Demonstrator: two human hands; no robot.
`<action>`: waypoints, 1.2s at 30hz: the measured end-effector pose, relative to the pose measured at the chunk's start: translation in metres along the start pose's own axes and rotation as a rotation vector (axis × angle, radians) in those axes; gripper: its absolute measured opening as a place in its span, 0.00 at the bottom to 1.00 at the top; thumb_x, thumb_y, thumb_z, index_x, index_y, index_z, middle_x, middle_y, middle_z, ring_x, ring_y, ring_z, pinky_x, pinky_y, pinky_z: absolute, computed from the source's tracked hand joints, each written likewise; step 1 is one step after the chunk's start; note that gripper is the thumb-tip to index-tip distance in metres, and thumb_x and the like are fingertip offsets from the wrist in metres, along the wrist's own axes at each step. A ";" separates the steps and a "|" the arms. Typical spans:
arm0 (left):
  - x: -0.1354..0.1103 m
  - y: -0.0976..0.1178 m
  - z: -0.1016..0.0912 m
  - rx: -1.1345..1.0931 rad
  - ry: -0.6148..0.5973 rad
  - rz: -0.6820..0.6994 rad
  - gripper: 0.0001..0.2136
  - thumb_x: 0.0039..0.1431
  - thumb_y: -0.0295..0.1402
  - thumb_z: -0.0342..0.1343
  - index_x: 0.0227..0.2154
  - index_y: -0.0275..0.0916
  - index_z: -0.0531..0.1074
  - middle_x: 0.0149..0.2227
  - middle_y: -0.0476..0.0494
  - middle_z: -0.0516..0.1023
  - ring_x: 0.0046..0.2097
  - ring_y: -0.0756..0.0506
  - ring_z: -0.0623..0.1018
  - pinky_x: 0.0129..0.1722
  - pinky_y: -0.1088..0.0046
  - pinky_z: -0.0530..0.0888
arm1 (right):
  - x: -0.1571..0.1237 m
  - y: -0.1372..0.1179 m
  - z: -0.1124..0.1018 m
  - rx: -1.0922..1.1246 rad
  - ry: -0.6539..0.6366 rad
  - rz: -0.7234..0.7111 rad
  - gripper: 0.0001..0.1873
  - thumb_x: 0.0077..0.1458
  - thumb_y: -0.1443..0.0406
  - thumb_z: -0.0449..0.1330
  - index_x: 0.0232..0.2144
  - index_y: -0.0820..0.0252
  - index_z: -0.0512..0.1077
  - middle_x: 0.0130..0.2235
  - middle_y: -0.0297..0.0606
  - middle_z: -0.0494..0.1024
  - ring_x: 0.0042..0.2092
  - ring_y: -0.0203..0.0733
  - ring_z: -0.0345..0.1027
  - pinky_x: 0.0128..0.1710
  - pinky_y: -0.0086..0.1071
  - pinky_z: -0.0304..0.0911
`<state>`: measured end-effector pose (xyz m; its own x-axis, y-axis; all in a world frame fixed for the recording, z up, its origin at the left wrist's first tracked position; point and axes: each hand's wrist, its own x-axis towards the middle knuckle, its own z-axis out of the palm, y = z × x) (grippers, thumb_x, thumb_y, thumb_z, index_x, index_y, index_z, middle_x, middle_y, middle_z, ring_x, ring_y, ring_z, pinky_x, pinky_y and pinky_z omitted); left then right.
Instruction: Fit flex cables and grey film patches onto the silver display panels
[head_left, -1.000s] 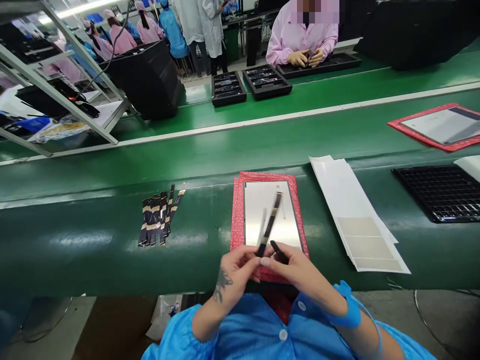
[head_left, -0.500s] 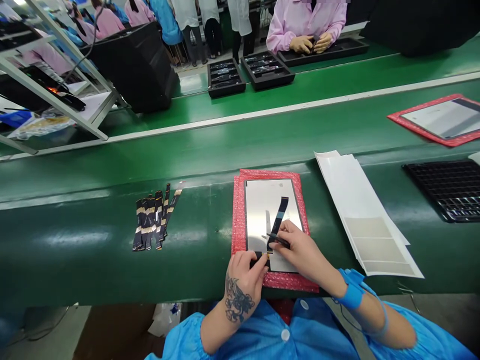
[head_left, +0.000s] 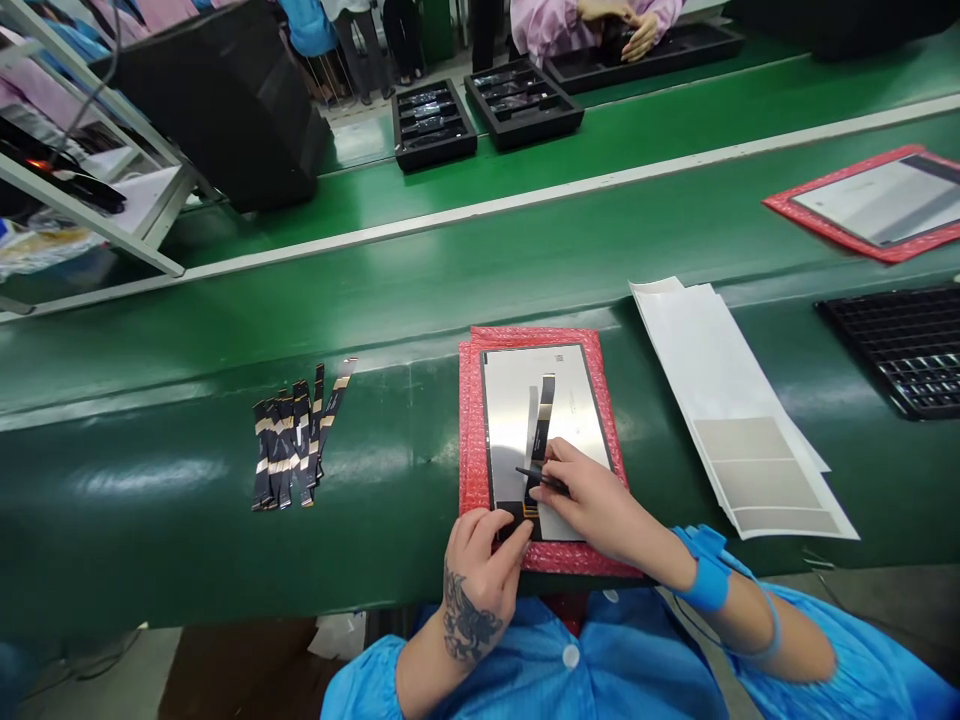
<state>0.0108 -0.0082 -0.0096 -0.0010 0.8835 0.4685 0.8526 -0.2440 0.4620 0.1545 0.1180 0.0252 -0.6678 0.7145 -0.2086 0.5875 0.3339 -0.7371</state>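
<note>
My right hand (head_left: 589, 500) is closed on black tweezers (head_left: 534, 474), their tips pointing left over a silver display panel (head_left: 504, 410). A dark flex cable (head_left: 544, 405) with pale bands stands up along the panel, its lower part at my right fingertips. The cable's lower end meets a black strip (head_left: 510, 510) along the panel's near edge. My left hand (head_left: 480, 575) has its thumb and fingertips bent onto that strip, beside the cable end. Under the panel lies red bubble wrap (head_left: 472, 440). My fingers partly hide the joint.
Several flex cables (head_left: 289, 440) lie in a row on the green bench at left. White sheets (head_left: 720, 360) and a black gridded tray (head_left: 907, 350) are at right. Another wrapped panel (head_left: 862, 205) lies farther back. Across the bench, a person in pink works near black trays (head_left: 433, 125).
The flex cable has swung from a rightward slant to nearly upright, with its lower end against the strip. My left thumb now lies lower. The whole view has shifted slightly.
</note>
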 end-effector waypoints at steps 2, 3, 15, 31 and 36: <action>0.000 0.000 0.000 -0.006 -0.008 -0.002 0.14 0.59 0.24 0.50 0.44 0.43 0.76 0.36 0.42 0.75 0.39 0.45 0.72 0.38 0.68 0.75 | 0.000 0.000 0.000 -0.012 -0.005 0.005 0.11 0.55 0.69 0.56 0.21 0.58 0.64 0.34 0.35 0.66 0.33 0.36 0.65 0.32 0.32 0.62; 0.000 0.000 0.000 -0.008 -0.010 -0.002 0.14 0.59 0.24 0.50 0.43 0.43 0.76 0.36 0.42 0.75 0.39 0.45 0.72 0.38 0.68 0.75 | 0.000 0.000 0.000 -0.018 -0.007 0.004 0.12 0.55 0.69 0.56 0.20 0.58 0.64 0.34 0.35 0.66 0.33 0.36 0.65 0.32 0.32 0.62; 0.003 0.002 -0.001 -0.022 0.010 0.001 0.12 0.60 0.24 0.50 0.40 0.40 0.76 0.36 0.42 0.75 0.39 0.46 0.71 0.38 0.70 0.74 | -0.001 0.000 0.001 -0.085 -0.021 0.002 0.11 0.55 0.69 0.56 0.21 0.58 0.64 0.36 0.36 0.67 0.35 0.38 0.66 0.34 0.32 0.62; -0.002 0.003 0.002 0.211 -0.043 0.101 0.13 0.60 0.28 0.51 0.45 0.40 0.75 0.38 0.41 0.74 0.40 0.44 0.69 0.39 0.68 0.70 | 0.000 -0.005 0.000 -0.137 -0.054 0.029 0.11 0.55 0.71 0.56 0.22 0.60 0.67 0.35 0.37 0.67 0.36 0.39 0.66 0.34 0.33 0.61; -0.005 0.003 0.002 0.266 -0.046 0.117 0.13 0.62 0.30 0.50 0.47 0.41 0.74 0.39 0.42 0.74 0.41 0.45 0.69 0.42 0.68 0.69 | 0.001 -0.005 -0.001 -0.158 -0.050 0.024 0.10 0.55 0.71 0.56 0.22 0.59 0.67 0.35 0.37 0.67 0.37 0.40 0.67 0.35 0.33 0.62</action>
<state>0.0148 -0.0129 -0.0120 0.1239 0.8744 0.4691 0.9526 -0.2371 0.1904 0.1513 0.1181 0.0293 -0.6723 0.6933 -0.2594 0.6655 0.4127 -0.6219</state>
